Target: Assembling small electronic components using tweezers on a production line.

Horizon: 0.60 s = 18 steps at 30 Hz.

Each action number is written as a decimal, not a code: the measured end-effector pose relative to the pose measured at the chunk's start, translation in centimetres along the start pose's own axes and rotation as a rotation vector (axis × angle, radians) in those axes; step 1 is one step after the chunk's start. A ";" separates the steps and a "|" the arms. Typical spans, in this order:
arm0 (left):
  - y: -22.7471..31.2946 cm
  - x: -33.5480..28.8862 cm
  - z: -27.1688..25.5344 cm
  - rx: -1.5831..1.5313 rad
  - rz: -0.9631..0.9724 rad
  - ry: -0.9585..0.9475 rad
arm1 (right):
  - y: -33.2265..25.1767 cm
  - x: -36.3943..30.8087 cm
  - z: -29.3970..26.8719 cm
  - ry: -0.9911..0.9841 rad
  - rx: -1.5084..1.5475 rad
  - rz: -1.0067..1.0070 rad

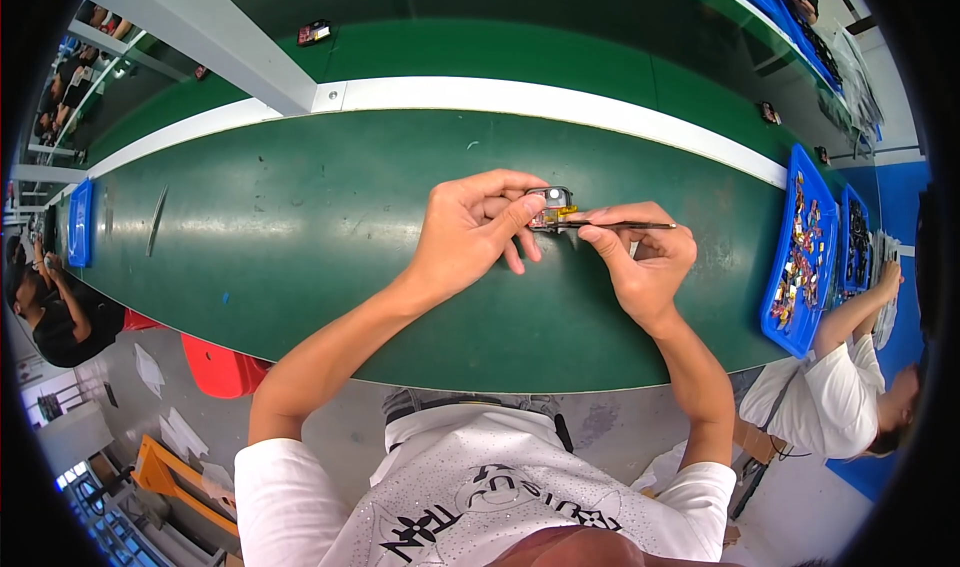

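Observation:
My left hand (478,222) grips a small dark electronic device (551,199) between thumb and fingers, above the green tabletop. A round pale part, a yellow strip and some red show inside its black frame. From the other side, my right hand (645,257) pinches a thin dark tool like tweezers (632,226), held nearly level. The tool's tip is at the device's lower edge; whether it touches I cannot tell. Part of the device is hidden behind my left fingers.
A blue tray (768,307) of small colourful parts stands at the right end of the green table (400,167). Silver tweezers (157,221) lie at left, near another blue tray (80,222). Beyond a white rail (480,95) runs a green belt carrying small devices (313,33). Co-workers sit on both sides.

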State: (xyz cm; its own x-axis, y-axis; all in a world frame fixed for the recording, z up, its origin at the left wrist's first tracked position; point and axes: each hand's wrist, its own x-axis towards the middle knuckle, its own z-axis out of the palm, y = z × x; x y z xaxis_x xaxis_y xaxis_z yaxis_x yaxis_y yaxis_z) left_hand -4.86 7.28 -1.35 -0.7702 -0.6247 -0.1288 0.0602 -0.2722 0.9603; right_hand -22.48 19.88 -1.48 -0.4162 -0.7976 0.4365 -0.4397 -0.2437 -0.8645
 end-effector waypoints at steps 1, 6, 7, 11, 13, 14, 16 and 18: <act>0.0 0.0 0.1 0.001 0.001 0.010 | 0.0 0.0 0.0 -0.003 -0.009 -0.008; 0.0 -0.2 0.3 0.012 0.017 0.040 | -0.2 0.0 0.0 0.002 0.002 0.008; -0.1 -0.2 0.2 0.019 0.023 0.042 | -0.2 0.0 0.1 0.012 0.018 0.019; -0.3 -0.1 0.2 0.019 0.048 0.044 | -0.2 -0.1 0.1 0.002 -0.002 -0.008; -0.3 -0.1 0.3 0.029 0.065 0.044 | -0.2 -0.1 0.1 0.000 -0.014 -0.014; -0.4 -0.1 0.3 0.030 0.065 0.045 | -0.2 -0.1 0.1 -0.001 -0.013 -0.014; -0.4 -0.1 0.2 0.027 0.052 0.045 | -0.1 0.0 0.1 -0.004 -0.026 -0.034; -0.3 -0.1 0.2 0.020 0.051 0.047 | -0.2 0.0 0.1 -0.006 -0.041 -0.042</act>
State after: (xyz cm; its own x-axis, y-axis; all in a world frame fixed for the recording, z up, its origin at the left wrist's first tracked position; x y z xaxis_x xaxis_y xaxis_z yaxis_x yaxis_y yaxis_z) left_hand -4.88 7.60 -1.62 -0.7358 -0.6712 -0.0902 0.0858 -0.2246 0.9707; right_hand -22.33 19.88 -1.38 -0.3921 -0.7906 0.4704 -0.4888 -0.2541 -0.8346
